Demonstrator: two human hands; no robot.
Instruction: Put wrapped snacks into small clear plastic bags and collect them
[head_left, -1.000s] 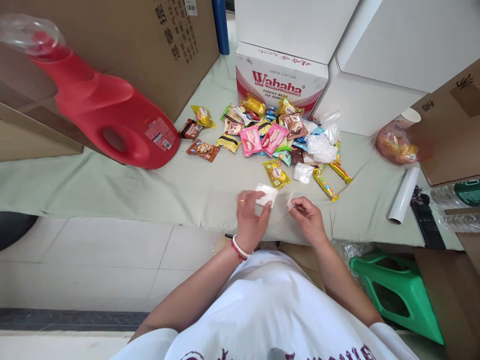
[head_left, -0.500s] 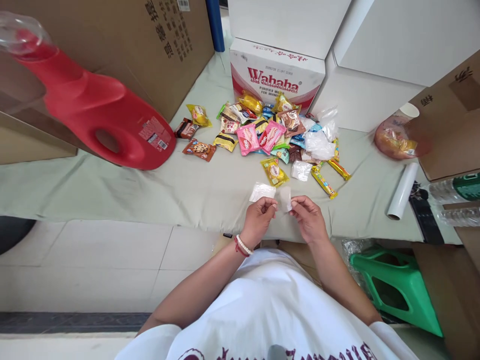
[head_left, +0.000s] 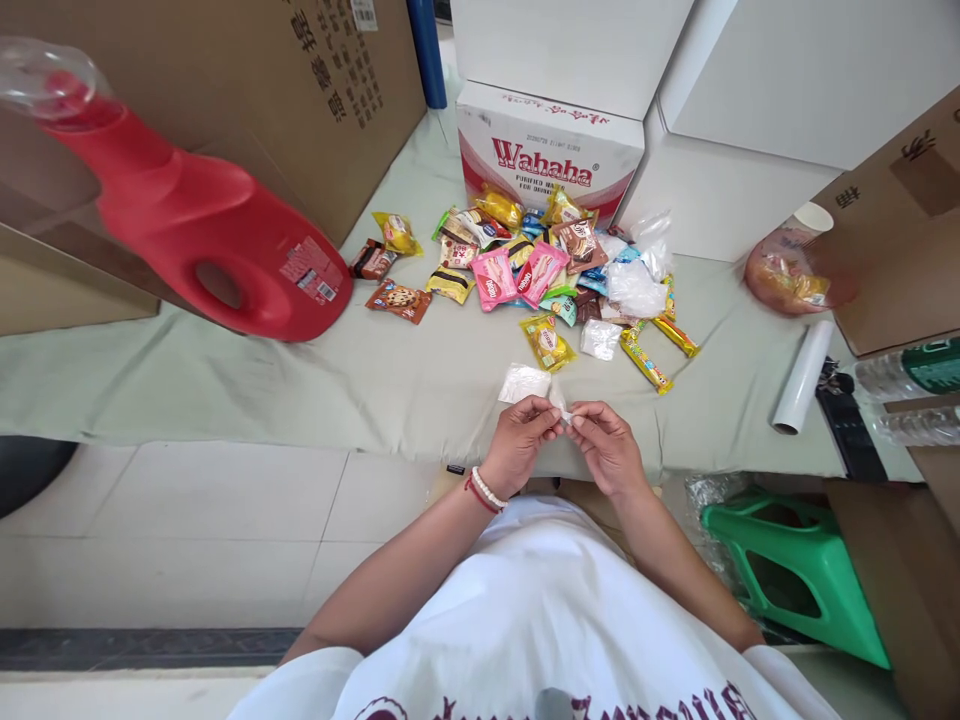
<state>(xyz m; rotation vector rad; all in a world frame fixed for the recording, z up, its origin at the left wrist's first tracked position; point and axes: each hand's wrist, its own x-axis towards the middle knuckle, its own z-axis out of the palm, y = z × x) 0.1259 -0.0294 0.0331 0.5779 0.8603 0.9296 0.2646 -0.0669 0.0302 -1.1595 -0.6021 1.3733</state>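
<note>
Between both hands is a small translucent plastic bag [head_left: 559, 398], pinched at its lower edge. My left hand [head_left: 523, 437], with a white bead bracelet at the wrist, grips it with thumb and forefinger. My right hand [head_left: 606, 440] pinches the same bag from the other side, the fingertips of both hands almost touching. Just beyond my left fingers a folded clear plastic bag [head_left: 523, 382] lies flat on the cloth. Farther off is a yellow wrapped snack [head_left: 548, 342], with another folded plastic bag [head_left: 600, 339] to its right.
A heap of wrapped snacks [head_left: 517, 265] lies before the Wahaba-style printed carton [head_left: 551, 150]. On the left stands a big red jug [head_left: 225, 240]. To the right are a white roll [head_left: 804, 380], plastic bottles [head_left: 907, 378] and, lower, a green stool [head_left: 810, 580].
My right hand has moved left toward my left hand, bringing the small bag along. My left hand now pinches the bag too. The snacks have stayed put.
</note>
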